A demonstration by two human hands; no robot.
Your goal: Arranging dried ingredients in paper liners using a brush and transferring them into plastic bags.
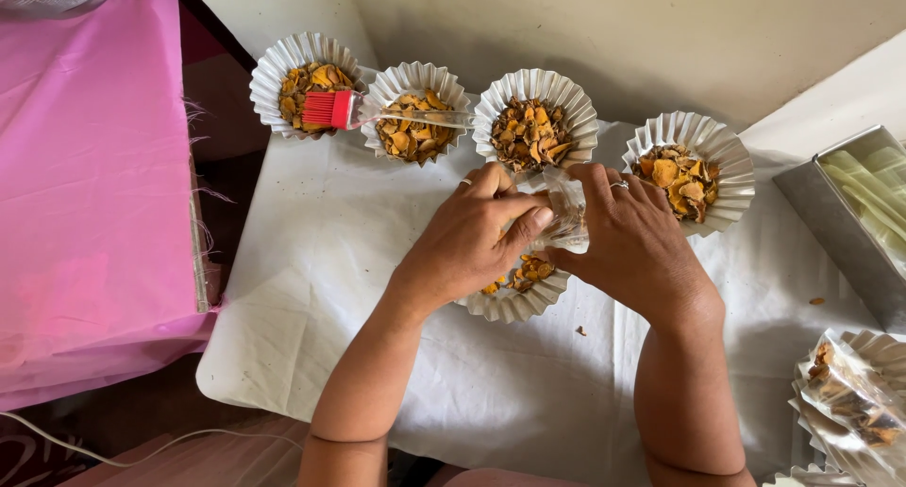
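head view: both hands meet over a white fluted paper cup of orange-brown dried chips (517,293) on the white cloth-covered table (330,251). left hand (472,237) and right hand (634,237), fingers curled, pinch a small clear plastic bag (566,209) between them. a red silicone brush (332,109) lies across two farther cups.

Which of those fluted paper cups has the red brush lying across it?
The second fluted cup from the left in the back row. The red brush has its clear handle across that cup's filling; the other cups carry no tool.
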